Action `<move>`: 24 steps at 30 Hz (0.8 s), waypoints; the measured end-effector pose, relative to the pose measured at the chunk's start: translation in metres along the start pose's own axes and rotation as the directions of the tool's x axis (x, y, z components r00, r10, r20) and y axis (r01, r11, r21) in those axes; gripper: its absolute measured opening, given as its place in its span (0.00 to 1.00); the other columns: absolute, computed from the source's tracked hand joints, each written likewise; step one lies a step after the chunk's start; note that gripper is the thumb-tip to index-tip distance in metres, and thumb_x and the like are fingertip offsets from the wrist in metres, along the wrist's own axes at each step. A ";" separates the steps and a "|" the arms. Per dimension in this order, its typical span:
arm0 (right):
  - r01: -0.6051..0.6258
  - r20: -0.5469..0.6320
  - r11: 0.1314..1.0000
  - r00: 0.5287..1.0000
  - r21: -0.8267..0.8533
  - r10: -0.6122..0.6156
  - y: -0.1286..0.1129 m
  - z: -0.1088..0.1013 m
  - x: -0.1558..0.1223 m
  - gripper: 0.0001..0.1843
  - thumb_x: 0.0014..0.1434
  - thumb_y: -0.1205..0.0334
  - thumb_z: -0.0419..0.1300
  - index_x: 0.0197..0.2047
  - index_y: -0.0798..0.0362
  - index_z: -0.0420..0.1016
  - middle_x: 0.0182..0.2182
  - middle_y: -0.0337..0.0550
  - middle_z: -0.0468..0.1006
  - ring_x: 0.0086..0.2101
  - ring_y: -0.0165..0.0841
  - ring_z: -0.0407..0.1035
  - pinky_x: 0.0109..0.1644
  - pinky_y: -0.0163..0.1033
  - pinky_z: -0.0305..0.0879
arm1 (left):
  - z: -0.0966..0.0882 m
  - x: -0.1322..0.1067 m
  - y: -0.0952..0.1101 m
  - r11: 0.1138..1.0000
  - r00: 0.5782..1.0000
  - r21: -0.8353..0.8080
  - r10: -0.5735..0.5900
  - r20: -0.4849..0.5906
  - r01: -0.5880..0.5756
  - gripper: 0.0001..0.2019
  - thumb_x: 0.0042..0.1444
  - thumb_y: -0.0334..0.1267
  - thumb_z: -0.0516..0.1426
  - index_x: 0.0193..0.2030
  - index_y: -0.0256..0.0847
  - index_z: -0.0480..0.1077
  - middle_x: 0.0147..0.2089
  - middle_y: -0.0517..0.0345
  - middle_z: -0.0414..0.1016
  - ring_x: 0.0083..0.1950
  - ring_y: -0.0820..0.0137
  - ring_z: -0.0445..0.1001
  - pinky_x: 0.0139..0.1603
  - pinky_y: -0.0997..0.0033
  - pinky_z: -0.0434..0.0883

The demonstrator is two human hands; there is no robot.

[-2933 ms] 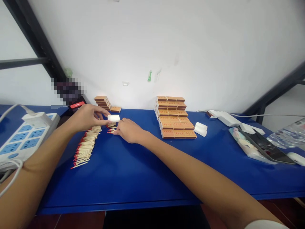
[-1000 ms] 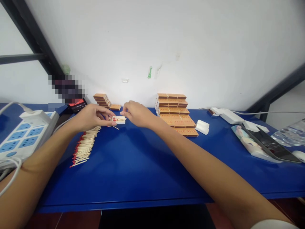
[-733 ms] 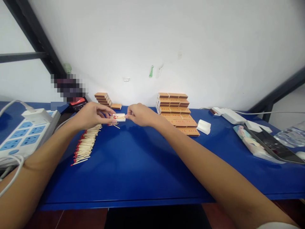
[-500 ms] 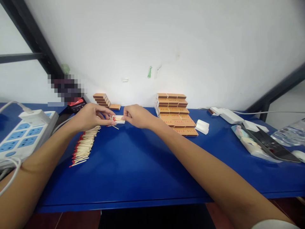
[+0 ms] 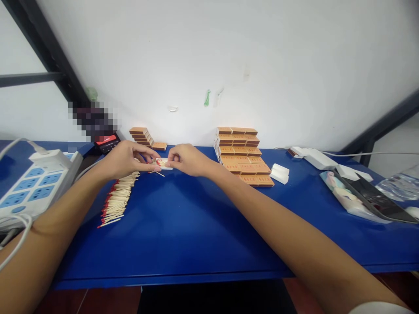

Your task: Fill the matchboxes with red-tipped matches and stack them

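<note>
A small white matchbox tray (image 5: 168, 168) with red-tipped matches (image 5: 161, 162) in it sits low over the blue table. My left hand (image 5: 135, 160) grips the tray's left end between thumb and fingers. Over its right part, my right hand (image 5: 187, 159) is closed in a pinch, thumb and fingertip on matches inside; how many is too small to tell. One loose match (image 5: 159, 173) lies just below the tray. Below my left hand spreads a long pile of matches (image 5: 119, 196), red heads to the left.
Stepped rows of matchboxes (image 5: 244, 159) stand against the wall, with a smaller stack (image 5: 140, 136) at back left. An opened white tray (image 5: 279, 173) lies right of the rows. A power strip (image 5: 36, 187) sits left; white trays (image 5: 317, 159) and a phone (image 5: 369, 194) lie right.
My right thumb and fingers have moved slightly left, from the tray's right end further in over the matches. My left hand still holds the tray in about the same place.
</note>
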State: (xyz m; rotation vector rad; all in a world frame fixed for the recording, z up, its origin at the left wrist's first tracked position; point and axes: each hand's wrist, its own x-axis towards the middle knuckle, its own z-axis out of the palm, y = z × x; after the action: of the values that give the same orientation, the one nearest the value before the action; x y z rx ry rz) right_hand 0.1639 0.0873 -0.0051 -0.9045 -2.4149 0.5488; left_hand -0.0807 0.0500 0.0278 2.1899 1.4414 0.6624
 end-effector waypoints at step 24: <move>0.001 -0.006 1.000 1.000 -0.005 -0.001 0.000 -0.003 -0.002 0.03 0.65 0.66 0.65 0.41 0.56 0.80 0.37 0.40 0.77 0.34 0.30 0.65 0.41 0.38 0.56 | 0.001 0.000 -0.001 0.999 0.999 -0.017 -0.027 0.026 0.028 0.29 0.45 0.56 0.75 0.50 0.38 0.86 0.36 0.52 0.84 0.40 0.62 0.80 0.40 0.70 0.74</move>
State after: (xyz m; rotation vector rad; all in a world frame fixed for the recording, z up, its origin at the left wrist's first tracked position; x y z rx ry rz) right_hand 0.1670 0.0864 -0.0039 -0.9059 -2.4128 0.5390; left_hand -0.0809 0.0501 0.0258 2.1537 1.4447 0.6328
